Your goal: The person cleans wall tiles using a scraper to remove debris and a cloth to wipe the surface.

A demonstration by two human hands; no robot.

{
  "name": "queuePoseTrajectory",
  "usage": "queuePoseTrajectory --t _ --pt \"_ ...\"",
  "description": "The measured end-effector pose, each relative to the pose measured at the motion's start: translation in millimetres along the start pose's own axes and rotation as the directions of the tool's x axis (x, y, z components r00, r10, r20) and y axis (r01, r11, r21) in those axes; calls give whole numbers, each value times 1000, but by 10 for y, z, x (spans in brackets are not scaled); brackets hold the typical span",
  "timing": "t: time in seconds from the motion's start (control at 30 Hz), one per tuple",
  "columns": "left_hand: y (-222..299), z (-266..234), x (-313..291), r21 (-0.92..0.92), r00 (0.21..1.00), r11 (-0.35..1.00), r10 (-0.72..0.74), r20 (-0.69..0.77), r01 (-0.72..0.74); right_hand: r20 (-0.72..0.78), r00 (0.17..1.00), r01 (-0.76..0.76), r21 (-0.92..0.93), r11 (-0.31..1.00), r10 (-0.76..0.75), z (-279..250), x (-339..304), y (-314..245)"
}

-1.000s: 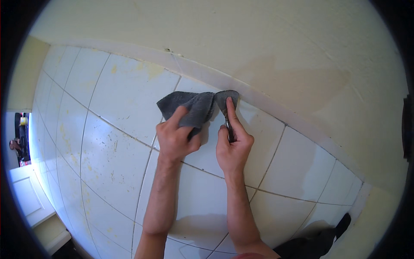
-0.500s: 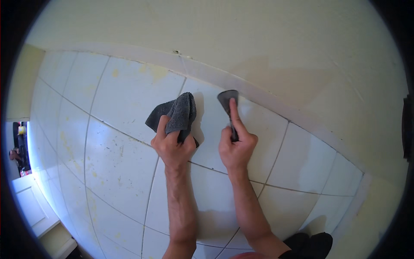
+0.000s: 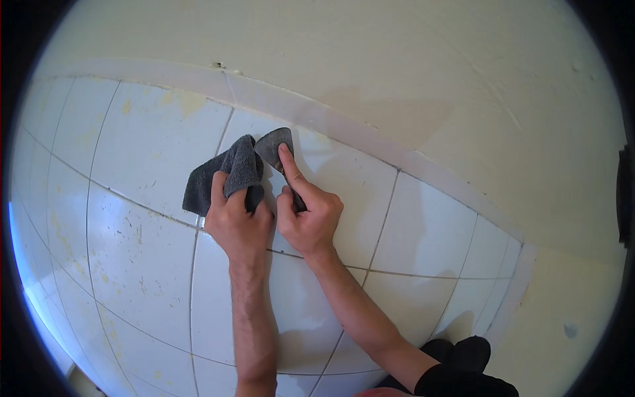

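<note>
The left hand point(image 3: 239, 221) is back-up and curled nearly closed, its fingers gathering a bunched dark grey cloth point(image 3: 221, 180) that spreads out ahead of and to the left of the knuckles; the right hand point(image 3: 312, 218), just beside it, is closed round the dark handle of a scraper point(image 3: 272, 143), the thumb against the handle's near part and the index finger stretched forward along it, its tip pressed on the flared grey blade; the blade points away from the person, its left corner right next to the cloth's upper right edge, and whether the two touch I cannot tell; nor can I tell whether the blade lies on the surface beneath or sits a little above it; both things are over a white floor tile point(image 3: 350, 192), near the pale skirting strip point(image 3: 281, 102) that runs slantwise from upper left to lower right; dark grout lines point(image 3: 385, 218) part this tile from its neighbours; to the left, yellowish patches point(image 3: 192, 101) and small dark flecks point(image 3: 140, 231) mark other tiles; above the strip rises a cream wall point(image 3: 410, 59), with a small chipped spot point(image 3: 217, 65) low at its left; a black sleeve point(image 3: 466, 382) shows at the lower right, below rounded dark shapes point(image 3: 471, 352) too indistinct to name.
</note>
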State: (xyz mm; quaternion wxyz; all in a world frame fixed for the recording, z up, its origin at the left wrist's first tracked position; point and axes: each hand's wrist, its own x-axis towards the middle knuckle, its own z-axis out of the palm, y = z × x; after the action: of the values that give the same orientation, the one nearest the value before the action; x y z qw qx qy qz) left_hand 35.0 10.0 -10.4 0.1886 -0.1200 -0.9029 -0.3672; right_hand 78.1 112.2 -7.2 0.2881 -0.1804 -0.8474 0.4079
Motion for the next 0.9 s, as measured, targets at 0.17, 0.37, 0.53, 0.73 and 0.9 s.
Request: queuePoseTrajectory --t 0.17,0.37,0.53,0.73,0.9 --pt "41 -50 35 21 999 999 30 -11 -30 38 997 64 11 998 -65 15 -4 -13" --pt "20 -56 8 97 1000 995 8 17 -9 238 968 47 145 988 -81 -146 119 119" --pt "82 -12 61 95 999 995 41 -21 -39 206 934 199 377 905 -291 -212 257 153" --pt "-15 -10 24 160 997 986 62 -44 -54 160 902 305 421 855 -401 -128 237 132" --pt "-27 17 26 165 991 979 126 -42 -117 165 901 303 427 852 -402 -133 217 137"
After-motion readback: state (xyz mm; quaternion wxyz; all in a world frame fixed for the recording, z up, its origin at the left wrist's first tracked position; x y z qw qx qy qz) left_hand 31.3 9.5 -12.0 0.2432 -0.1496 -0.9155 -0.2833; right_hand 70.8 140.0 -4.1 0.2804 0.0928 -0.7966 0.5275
